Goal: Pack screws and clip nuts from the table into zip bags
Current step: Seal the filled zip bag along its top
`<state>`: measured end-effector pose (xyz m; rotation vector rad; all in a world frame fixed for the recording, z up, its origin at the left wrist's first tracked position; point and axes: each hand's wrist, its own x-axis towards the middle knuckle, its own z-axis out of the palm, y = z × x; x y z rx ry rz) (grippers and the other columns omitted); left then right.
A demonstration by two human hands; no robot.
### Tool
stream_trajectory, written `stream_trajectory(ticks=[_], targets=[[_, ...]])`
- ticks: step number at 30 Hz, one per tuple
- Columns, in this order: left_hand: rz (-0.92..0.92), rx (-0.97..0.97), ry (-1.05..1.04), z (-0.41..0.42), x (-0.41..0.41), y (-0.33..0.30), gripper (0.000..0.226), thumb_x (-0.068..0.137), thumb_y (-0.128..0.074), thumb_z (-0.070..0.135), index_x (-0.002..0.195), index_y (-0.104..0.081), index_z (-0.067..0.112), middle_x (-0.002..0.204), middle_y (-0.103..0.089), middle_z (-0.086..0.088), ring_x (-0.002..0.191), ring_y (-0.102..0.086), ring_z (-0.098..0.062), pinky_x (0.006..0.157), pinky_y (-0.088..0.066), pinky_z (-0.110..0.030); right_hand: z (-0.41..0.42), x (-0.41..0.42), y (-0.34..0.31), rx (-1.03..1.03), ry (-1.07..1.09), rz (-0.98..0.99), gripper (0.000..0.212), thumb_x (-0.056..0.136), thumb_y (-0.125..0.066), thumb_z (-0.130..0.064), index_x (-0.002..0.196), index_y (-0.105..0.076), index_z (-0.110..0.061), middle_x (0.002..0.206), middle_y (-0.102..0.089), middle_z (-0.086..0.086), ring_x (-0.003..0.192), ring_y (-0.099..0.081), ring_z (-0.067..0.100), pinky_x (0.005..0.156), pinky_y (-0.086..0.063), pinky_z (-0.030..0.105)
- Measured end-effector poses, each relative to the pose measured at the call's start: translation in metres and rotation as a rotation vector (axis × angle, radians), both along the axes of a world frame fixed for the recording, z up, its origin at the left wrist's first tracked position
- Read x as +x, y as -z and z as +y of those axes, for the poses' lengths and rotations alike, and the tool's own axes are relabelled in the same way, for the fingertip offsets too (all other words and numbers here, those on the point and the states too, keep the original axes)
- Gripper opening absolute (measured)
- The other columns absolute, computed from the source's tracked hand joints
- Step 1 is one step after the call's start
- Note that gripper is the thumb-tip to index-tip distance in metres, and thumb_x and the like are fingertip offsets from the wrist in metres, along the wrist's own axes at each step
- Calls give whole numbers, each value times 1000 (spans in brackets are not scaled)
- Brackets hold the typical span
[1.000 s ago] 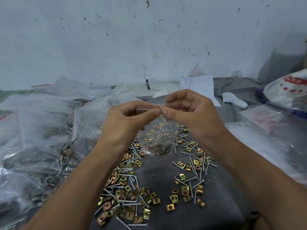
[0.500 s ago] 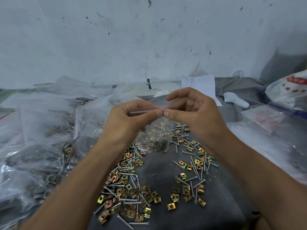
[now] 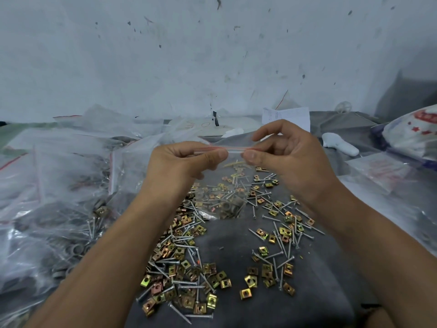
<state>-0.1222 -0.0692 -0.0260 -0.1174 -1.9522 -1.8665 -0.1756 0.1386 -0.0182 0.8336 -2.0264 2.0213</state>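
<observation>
I hold a small clear zip bag [image 3: 221,197] up over the table by its red-lined top strip. My left hand [image 3: 182,164] pinches the strip at its left part, my right hand [image 3: 286,157] pinches it at the right. Screws and clip nuts sit in the bag's bottom. Loose silver screws [image 3: 279,242] and brass-coloured clip nuts [image 3: 186,268] lie scattered on the grey cloth [image 3: 236,242] below my hands.
A heap of filled clear zip bags [image 3: 59,197] covers the left of the table. At the right lie flat bags [image 3: 387,171], a white plastic piece [image 3: 340,144] and a printed sack [image 3: 416,131]. A paper sheet [image 3: 286,117] leans by the back wall.
My two hands have moved apart along the bag's top strip, the right one sliding to the right. The bag has stayed at about the same height.
</observation>
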Motion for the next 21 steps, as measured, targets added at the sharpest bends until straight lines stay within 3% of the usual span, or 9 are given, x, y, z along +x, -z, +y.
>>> stream_trajectory(ticks=[4, 10, 15, 21], targets=[[-23, 55, 12, -6, 4, 0, 28, 70, -86, 33, 89, -86, 13, 86, -80, -13, 80, -71, -17, 71, -48, -31, 4, -3, 1, -56, 5, -37, 27, 81, -83, -5, 102, -66, -12, 87, -78, 15, 92, -76, 38, 95, -58, 57], [-65, 11, 82, -9, 4, 4, 20, 99, -68, 23, 102, -85, 12, 102, -82, -10, 98, -79, -26, 76, -52, -34, 6, -6, 3, -94, -37, -51, 28, 91, -72, 1, 116, -69, -9, 95, -79, 12, 94, -77, 26, 87, -62, 39], [-27, 18, 38, -6, 6, 4, 17, 98, -71, 25, 100, -86, 16, 101, -82, -8, 95, -79, -24, 81, -51, -39, -1, 3, 2, -92, -156, -93, 50, 80, -80, -15, 127, -66, -9, 108, -77, 11, 103, -74, 25, 87, -61, 35], [31, -44, -9, 2, 5, 5, 13, 98, -73, 19, 94, -85, 16, 91, -81, -7, 81, -78, -20, 67, -56, -25, -14, 8, 3, -75, -117, -46, 36, 80, -85, -6, 113, -72, -7, 94, -79, 9, 87, -75, 19, 79, -60, 27]])
